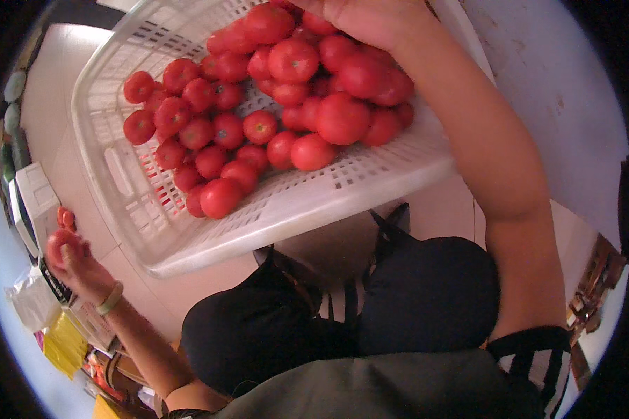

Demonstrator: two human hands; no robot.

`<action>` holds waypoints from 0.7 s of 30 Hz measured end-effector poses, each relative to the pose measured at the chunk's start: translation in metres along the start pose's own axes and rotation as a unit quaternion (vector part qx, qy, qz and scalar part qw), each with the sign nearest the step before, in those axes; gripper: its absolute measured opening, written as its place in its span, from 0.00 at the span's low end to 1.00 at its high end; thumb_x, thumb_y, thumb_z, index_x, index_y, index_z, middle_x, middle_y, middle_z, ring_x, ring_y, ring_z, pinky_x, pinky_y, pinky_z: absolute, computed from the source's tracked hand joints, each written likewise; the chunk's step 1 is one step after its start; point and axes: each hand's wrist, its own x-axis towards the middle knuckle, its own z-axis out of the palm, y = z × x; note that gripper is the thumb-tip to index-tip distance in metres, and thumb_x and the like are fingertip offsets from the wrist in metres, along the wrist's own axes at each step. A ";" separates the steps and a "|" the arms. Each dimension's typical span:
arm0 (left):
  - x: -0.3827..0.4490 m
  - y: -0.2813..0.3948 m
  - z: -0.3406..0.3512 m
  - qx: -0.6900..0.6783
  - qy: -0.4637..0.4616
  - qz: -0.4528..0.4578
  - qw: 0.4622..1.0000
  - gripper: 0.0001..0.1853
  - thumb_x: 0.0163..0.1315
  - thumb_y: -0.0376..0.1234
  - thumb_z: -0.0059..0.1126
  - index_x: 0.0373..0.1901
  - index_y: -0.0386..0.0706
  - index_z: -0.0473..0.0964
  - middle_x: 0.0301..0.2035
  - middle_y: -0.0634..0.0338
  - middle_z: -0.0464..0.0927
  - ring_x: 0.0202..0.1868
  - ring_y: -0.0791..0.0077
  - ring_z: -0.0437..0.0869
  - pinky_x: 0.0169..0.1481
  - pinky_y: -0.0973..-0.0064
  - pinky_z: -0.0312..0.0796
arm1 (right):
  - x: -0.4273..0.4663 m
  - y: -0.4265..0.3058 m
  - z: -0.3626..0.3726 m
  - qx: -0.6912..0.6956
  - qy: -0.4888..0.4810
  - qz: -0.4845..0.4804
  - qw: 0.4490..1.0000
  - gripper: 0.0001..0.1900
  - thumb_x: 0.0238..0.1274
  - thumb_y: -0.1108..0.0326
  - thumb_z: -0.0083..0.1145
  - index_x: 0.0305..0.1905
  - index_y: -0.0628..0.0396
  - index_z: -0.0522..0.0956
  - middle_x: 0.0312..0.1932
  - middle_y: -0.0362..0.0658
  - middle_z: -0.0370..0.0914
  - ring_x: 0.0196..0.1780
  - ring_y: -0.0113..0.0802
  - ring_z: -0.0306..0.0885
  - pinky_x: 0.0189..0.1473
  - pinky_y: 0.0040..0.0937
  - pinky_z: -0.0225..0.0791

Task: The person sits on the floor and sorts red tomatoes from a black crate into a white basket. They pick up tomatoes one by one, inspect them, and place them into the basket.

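A large white plastic crate [304, 209] with slotted walls stands before me, holding many red tomatoes [343, 118] piled mostly toward its right and far side. My left hand [76, 259], with a pale green bangle at the wrist, is out to the left of the crate with its fingers around a red tomato [57, 246]. Over the crate's far right part, above the tomatoes, is my right hand [364, 15]. Its fingers run to the top edge of the picture, so whether it grips a tomato cannot be seen.
Left of the crate are a white box [34, 191], several long green vegetables [13, 118], a clear plastic bag [31, 298] and a yellow bag [65, 343]. A pale wall [550, 94] rises on the right. Tiled floor [152, 293] shows between the crate and my knees.
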 end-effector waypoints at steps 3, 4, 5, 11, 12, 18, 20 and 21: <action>-0.052 -0.093 -0.058 0.111 0.129 -0.204 0.964 0.18 0.59 0.34 0.71 0.47 0.42 0.73 0.37 0.64 0.79 0.34 0.80 0.79 0.35 0.82 0.71 | -0.003 -0.005 -0.002 0.004 -0.010 0.023 1.000 0.27 0.67 0.51 0.61 0.64 0.53 0.70 0.64 0.51 0.70 0.62 0.48 0.72 0.55 0.46 0.79; -0.077 -0.136 -0.108 0.119 0.100 -0.270 0.950 0.17 0.59 0.33 0.71 0.45 0.41 0.73 0.38 0.65 0.78 0.35 0.80 0.78 0.38 0.80 0.73 | 0.000 0.000 0.004 0.004 -0.026 0.014 1.000 0.27 0.66 0.51 0.63 0.63 0.53 0.70 0.63 0.50 0.71 0.61 0.48 0.73 0.54 0.44 0.79; -0.115 -0.170 -0.133 0.192 0.182 -0.241 0.934 0.14 0.62 0.32 0.67 0.46 0.39 0.75 0.41 0.61 0.79 0.40 0.74 0.80 0.46 0.73 0.76 | 0.007 0.009 0.009 0.016 -0.036 0.017 0.999 0.27 0.66 0.51 0.63 0.63 0.53 0.71 0.62 0.50 0.72 0.61 0.48 0.73 0.54 0.44 0.79; -0.150 -0.167 -0.014 0.227 0.141 -0.256 0.929 0.14 0.64 0.31 0.64 0.49 0.38 0.75 0.43 0.58 0.79 0.42 0.71 0.80 0.49 0.72 0.75 | -0.002 -0.007 -0.006 -0.004 -0.015 -0.005 1.000 0.26 0.65 0.52 0.64 0.61 0.54 0.73 0.60 0.50 0.74 0.60 0.51 0.74 0.53 0.42 0.80; -0.147 -0.162 0.000 0.242 0.138 -0.252 0.927 0.14 0.64 0.31 0.64 0.50 0.38 0.75 0.44 0.58 0.79 0.43 0.71 0.80 0.50 0.71 0.75 | -0.001 -0.008 -0.006 0.010 -0.015 0.005 1.000 0.26 0.66 0.52 0.64 0.61 0.54 0.73 0.60 0.50 0.75 0.60 0.52 0.74 0.53 0.42 0.80; -0.129 -0.143 0.034 0.320 0.088 -0.240 0.912 0.15 0.66 0.31 0.60 0.53 0.37 0.74 0.47 0.55 0.79 0.46 0.67 0.80 0.54 0.69 0.74 | -0.003 -0.018 -0.008 0.012 0.004 -0.035 0.999 0.25 0.67 0.51 0.62 0.60 0.56 0.73 0.58 0.52 0.76 0.58 0.54 0.76 0.52 0.41 0.81; -0.117 -0.136 -0.004 0.353 0.077 -0.229 0.904 0.15 0.67 0.30 0.59 0.54 0.36 0.74 0.48 0.54 0.79 0.48 0.66 0.80 0.56 0.68 0.74 | -0.001 -0.021 -0.005 0.017 -0.011 -0.042 0.999 0.25 0.68 0.51 0.61 0.60 0.56 0.73 0.57 0.52 0.76 0.57 0.53 0.76 0.52 0.40 0.81; -0.107 -0.136 -0.035 0.371 0.070 -0.224 0.898 0.15 0.67 0.30 0.59 0.54 0.36 0.74 0.48 0.53 0.79 0.48 0.65 0.80 0.57 0.68 0.74 | 0.000 -0.023 -0.006 0.007 -0.020 -0.060 0.998 0.25 0.68 0.50 0.60 0.59 0.57 0.73 0.57 0.52 0.76 0.56 0.53 0.76 0.52 0.40 0.81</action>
